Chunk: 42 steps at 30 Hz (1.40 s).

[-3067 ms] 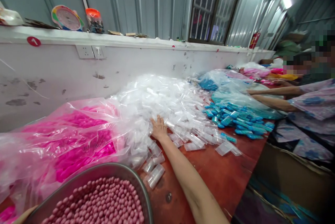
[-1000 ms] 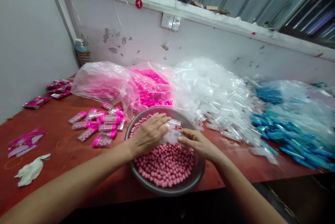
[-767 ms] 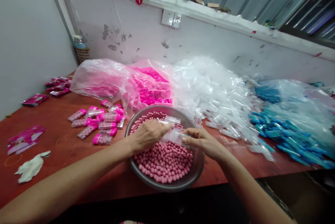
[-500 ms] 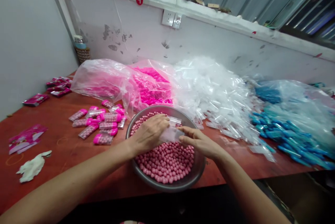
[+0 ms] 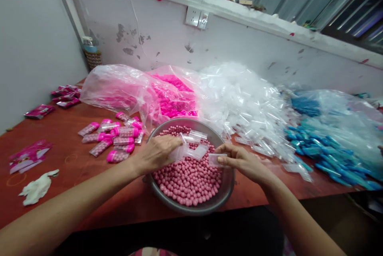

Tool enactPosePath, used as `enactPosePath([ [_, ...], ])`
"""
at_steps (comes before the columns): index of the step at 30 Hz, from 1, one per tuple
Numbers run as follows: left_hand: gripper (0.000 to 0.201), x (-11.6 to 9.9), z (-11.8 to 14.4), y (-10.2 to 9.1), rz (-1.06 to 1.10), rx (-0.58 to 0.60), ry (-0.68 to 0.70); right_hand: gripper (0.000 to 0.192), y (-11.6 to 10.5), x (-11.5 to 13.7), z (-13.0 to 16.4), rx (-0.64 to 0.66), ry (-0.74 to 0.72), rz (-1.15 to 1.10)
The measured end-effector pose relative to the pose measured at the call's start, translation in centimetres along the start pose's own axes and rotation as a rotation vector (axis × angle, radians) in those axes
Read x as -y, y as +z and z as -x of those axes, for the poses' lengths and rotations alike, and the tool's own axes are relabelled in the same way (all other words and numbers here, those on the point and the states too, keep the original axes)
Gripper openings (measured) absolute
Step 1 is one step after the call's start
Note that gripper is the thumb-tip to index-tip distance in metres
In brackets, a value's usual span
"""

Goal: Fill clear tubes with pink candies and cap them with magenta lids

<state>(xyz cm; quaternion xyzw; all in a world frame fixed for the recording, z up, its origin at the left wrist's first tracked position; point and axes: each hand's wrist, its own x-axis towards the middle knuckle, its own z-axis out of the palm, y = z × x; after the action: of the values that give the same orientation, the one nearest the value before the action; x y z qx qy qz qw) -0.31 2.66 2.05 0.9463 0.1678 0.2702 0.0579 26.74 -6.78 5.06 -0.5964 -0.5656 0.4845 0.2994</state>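
Gripping one clear plastic tube (image 5: 216, 159) in our right hand (image 5: 242, 163), we clutch several more clear tubes (image 5: 187, 151) in our left hand (image 5: 155, 154) above the round metal bowl (image 5: 209, 207) of pink beads (image 5: 188, 180).

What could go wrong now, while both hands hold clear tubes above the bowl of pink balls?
1. The left hand grips several clear tubes loosely fanned out; one may slip into the pink balls.
2. The metal bowl sits near the table edge; a push from either arm might tip it.
3. The right hand pinches a single tube only by its fingertips, so it could drop.
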Motion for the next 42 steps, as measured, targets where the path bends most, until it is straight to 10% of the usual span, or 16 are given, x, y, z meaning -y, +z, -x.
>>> enactPosePath([
  [8, 0.091, -2.7, -2.8, 1.5, 0.250, 0.190, 0.079, 0.032, 1.2, -1.4, -2.7, -0.133, -0.389, 0.743],
  [14, 0.040, -0.3, -3.8, 1.4, 0.153, 0.100, -0.159, 0.038, 1.7, -2.9, -6.1, -0.058, -0.491, 1.231],
  [22, 0.011, -3.5, -4.9, 1.3, -0.278, 0.264, -0.064, 0.020, 2.1, 0.6, -4.7, 0.080, -0.395, 0.879],
  [31, 0.006, -1.7, -2.9, 0.8, -0.292, 0.274, 0.007, 0.027, -0.3, 1.3, -1.6, 0.286, -0.124, 0.264],
  [35, 0.020, -0.5, -2.2, -0.8, -0.354, 0.311, -0.175, 0.034, -2.4, 0.7, -0.8, 0.118, -0.072, 0.262],
  [40, 0.077, -2.4, -4.3, 0.4, -0.309, 0.090, -0.036, 0.033, -0.2, 1.6, -1.5, 0.153, -0.111, 0.250],
  [42, 0.060, -3.5, -5.2, 1.3, -0.293, 0.085, 0.046, 0.035, 0.9, 1.9, -1.9, 0.232, -0.083, 0.150],
])
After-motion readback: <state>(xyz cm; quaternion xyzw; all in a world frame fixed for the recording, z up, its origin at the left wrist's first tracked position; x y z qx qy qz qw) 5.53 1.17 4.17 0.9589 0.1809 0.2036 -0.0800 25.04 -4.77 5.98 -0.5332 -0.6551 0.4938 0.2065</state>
